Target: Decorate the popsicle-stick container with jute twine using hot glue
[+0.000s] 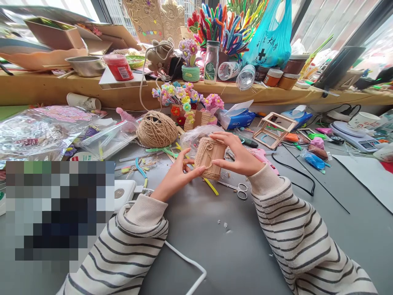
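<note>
Between both hands, above the grey table, is a small twine-wrapped wooden craft piece [216,155] with flat slats and a curled bit of twine on its front. My left hand [179,174] holds its lower left side with thumb and fingers. My right hand [238,155] grips its right side, fingers over the top and thumb on the front. Behind to the left sits a ball of twine [157,129]. Small scissors [241,190] and a yellow strip [211,187] lie just below the piece. A pink glue gun [263,159] is partly hidden behind my right hand.
A white cable [192,262] crosses the near table [227,254]. A white device [124,192] lies left, a black cable [311,184] right. Farther back stand a small wooden frame [273,130], a blue tissue pack [236,116], craft flowers [184,98] and a kitchen scale [353,137].
</note>
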The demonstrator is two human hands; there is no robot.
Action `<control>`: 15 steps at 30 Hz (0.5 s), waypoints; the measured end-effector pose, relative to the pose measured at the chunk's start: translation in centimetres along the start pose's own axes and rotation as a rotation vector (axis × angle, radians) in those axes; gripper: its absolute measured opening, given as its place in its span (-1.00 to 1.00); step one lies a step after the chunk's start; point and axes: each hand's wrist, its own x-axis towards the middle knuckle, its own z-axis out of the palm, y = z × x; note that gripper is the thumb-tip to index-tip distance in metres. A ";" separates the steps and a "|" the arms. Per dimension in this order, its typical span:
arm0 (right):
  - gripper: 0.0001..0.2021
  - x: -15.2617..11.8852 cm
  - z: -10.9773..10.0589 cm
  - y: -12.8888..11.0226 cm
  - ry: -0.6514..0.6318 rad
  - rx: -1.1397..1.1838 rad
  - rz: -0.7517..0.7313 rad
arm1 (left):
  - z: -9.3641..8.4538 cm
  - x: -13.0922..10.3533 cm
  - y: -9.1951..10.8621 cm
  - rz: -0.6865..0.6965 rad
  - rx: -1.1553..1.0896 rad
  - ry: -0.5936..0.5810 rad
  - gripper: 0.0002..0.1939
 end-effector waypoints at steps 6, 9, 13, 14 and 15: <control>-0.65 -1.8 -0.7 0.9 0.321 0.020 0.189 | 0.0 0.0 0.1 -0.021 0.044 0.026 -0.14; -0.75 -4.2 -0.1 1.7 0.502 0.051 0.345 | -0.1 -0.1 0.1 -0.008 0.107 0.032 -0.13; -0.75 -6.9 1.1 1.6 0.426 0.075 0.476 | -0.2 -0.4 0.2 0.029 0.115 0.016 -0.11; -0.73 -7.2 1.4 1.4 0.340 0.086 0.474 | -0.2 -0.5 0.2 0.038 0.099 0.004 -0.11; -0.70 -7.4 1.6 1.1 0.249 0.090 0.453 | -0.2 -0.5 0.3 0.045 0.081 -0.009 -0.11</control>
